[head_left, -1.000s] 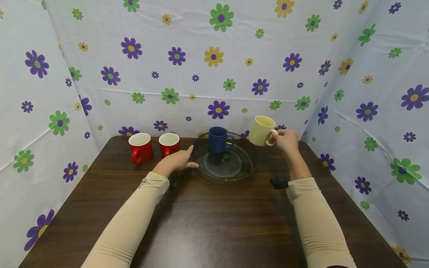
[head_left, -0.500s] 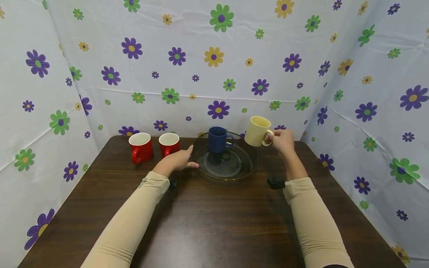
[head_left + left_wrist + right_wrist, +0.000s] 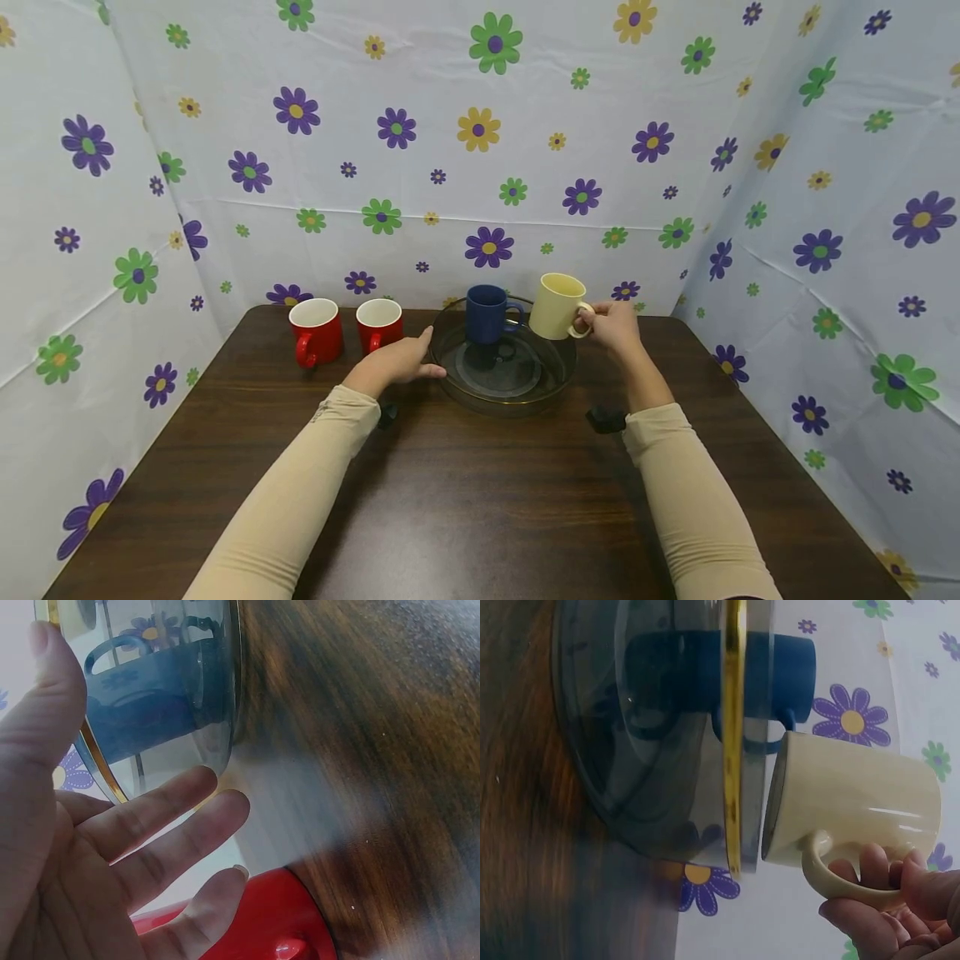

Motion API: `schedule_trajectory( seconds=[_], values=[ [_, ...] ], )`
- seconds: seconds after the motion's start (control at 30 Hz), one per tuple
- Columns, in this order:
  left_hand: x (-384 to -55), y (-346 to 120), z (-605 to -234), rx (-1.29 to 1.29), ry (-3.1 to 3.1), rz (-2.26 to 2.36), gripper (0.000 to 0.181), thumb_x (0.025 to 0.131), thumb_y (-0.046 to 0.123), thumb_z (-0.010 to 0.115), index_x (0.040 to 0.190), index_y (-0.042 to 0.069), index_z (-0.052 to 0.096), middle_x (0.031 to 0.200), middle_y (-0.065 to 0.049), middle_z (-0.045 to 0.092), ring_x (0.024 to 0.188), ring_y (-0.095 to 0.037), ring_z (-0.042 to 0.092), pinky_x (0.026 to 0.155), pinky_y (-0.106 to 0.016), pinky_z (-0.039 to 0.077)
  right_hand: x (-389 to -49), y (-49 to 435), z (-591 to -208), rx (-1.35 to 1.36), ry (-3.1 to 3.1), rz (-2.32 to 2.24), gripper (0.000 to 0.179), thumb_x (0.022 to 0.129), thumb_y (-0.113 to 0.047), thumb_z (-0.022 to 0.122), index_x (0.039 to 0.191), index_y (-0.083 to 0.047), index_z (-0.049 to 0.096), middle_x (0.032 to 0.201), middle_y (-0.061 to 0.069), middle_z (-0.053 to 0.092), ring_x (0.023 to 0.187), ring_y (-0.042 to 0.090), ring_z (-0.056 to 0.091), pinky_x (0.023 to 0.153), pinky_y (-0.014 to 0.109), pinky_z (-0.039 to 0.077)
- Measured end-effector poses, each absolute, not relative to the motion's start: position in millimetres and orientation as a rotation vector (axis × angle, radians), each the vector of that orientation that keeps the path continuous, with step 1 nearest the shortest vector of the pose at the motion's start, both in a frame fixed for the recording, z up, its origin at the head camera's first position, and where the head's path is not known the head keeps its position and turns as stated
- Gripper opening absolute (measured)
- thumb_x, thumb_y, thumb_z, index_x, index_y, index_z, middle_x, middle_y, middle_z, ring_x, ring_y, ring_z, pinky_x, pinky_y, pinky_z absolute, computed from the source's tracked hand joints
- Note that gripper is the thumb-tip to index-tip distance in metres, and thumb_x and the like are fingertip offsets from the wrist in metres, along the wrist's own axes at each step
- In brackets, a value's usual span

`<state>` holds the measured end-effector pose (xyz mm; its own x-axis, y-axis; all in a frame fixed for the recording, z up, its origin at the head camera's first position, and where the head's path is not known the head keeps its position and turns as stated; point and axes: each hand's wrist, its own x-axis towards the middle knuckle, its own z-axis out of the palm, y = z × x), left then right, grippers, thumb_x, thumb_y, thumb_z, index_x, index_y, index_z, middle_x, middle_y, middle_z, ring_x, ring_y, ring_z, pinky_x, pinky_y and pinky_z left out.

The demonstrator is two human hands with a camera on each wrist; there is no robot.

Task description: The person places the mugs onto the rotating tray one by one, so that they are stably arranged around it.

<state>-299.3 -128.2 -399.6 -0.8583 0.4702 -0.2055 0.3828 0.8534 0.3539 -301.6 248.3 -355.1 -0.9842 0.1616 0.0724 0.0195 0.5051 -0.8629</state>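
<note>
Floral backdrop [image 3: 480, 192], yellow mug [image 3: 556, 308], between 2 hands [image 3: 393, 362] [image 3: 615, 324]

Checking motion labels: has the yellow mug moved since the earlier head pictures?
Yes: in the head view, the yellow mug has moved left and down, nearer the blue mug.

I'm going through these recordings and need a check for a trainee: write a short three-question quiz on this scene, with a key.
1. True or false: the blue mug stands inside the bowl.
2. How many red mugs are on the table?
3. By which part does the right hand hold the yellow mug?

Key: 1. True. 2. Two. 3. Its handle.
</note>
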Motion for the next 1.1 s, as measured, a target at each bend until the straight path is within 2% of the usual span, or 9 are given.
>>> schedule_trajectory(
  seconds=[0.07, 0.27, 0.4, 0.5, 0.63, 0.83, 0.93, 1.1],
  values=[
    [-298, -128, -398, 0.646, 2.745, 0.438, 0.1, 0.096, 0.051, 0.064, 0.16, -0.005, 0.011, 0.157, -0.029, 0.034, 0.14, -0.042, 0.044, 0.113, -0.054, 0.038, -302, 245, -357, -0.152, -2.605, 1.506, 0.029, 0.103, -0.016, 0.062, 0.112, 0.01, 0.071, 0.09, 0.014, 0.074, 0.078, 0.016, 0.062, 0.067, 0.027, 0.056],
    [-297, -129, -400, 0.639, 2.746, 0.449, 0.1, 0.096, 0.051, 0.063, 0.16, -0.005, 0.011, 0.158, -0.029, 0.033, 0.141, -0.042, 0.043, 0.114, -0.054, 0.038, -298, 232, -360, -0.171, -2.62, 1.558, 0.027, 0.102, -0.011, 0.061, 0.112, 0.012, 0.069, 0.091, 0.016, 0.073, 0.08, 0.02, 0.064, 0.068, 0.031, 0.059],
    [-297, -129, -400, 0.636, 2.745, 0.452, 0.1, 0.096, 0.052, 0.063, 0.16, -0.004, 0.01, 0.158, -0.028, 0.034, 0.141, -0.041, 0.043, 0.114, -0.054, 0.038, -297, 225, -364, -0.183, -2.663, 1.508, 0.025, 0.102, -0.012, 0.062, 0.11, 0.011, 0.07, 0.09, 0.016, 0.073, 0.078, 0.022, 0.061, 0.057, 0.025, 0.05],
    [-296, -129, -401, 0.629, 2.746, 0.446, 0.1, 0.096, 0.051, 0.063, 0.16, -0.004, 0.009, 0.158, -0.028, 0.034, 0.141, -0.041, 0.044, 0.113, -0.053, 0.038, -296, 220, -368, -0.19, -2.704, 1.424, 0.024, 0.101, -0.014, 0.064, 0.107, 0.008, 0.072, 0.089, 0.015, 0.074, 0.077, 0.021, 0.063, 0.056, 0.022, 0.049],
    [-296, -129, -401, 0.622, 2.744, 0.446, 0.1, 0.097, 0.051, 0.062, 0.16, -0.004, 0.009, 0.158, -0.029, 0.034, 0.141, -0.042, 0.044, 0.113, -0.054, 0.039, -295, 212, -373, -0.201, -2.736, 1.357, 0.024, 0.1, -0.015, 0.065, 0.104, 0.007, 0.073, 0.087, 0.015, 0.075, 0.078, 0.022, 0.066, 0.058, 0.022, 0.052],
    [-296, -129, -402, 0.621, 2.741, 0.455, 0.1, 0.096, 0.052, 0.062, 0.161, -0.003, 0.008, 0.158, -0.028, 0.034, 0.141, -0.041, 0.044, 0.113, -0.054, 0.039, -294, 200, -380, -0.212, -2.739, 1.382, 0.021, 0.099, -0.012, 0.066, 0.102, 0.008, 0.073, 0.086, 0.015, 0.074, 0.081, 0.027, 0.07, 0.069, 0.033, 0.06],
    [-296, -130, -401, 0.633, 2.74, 0.454, 0.1, 0.097, 0.052, 0.062, 0.161, -0.003, 0.008, 0.158, -0.028, 0.034, 0.141, -0.041, 0.044, 0.113, -0.054, 0.039, -292, 196, -383, -0.227, -2.741, 1.388, 0.02, 0.098, -0.011, 0.067, 0.1, 0.008, 0.073, 0.087, 0.016, 0.074, 0.081, 0.027, 0.07, 0.071, 0.037, 0.061],
    [-296, -131, -399, 0.651, 2.741, 0.448, 0.101, 0.096, 0.053, 0.062, 0.16, -0.004, 0.009, 0.157, -0.029, 0.036, 0.14, -0.041, 0.045, 0.113, -0.054, 0.039, -290, 190, -386, -0.215, -2.799, 1.336, 0.021, 0.096, -0.015, 0.071, 0.096, 0.005, 0.074, 0.09, 0.016, 0.074, 0.077, 0.023, 0.066, 0.07, 0.035, 0.06]
  ],
)
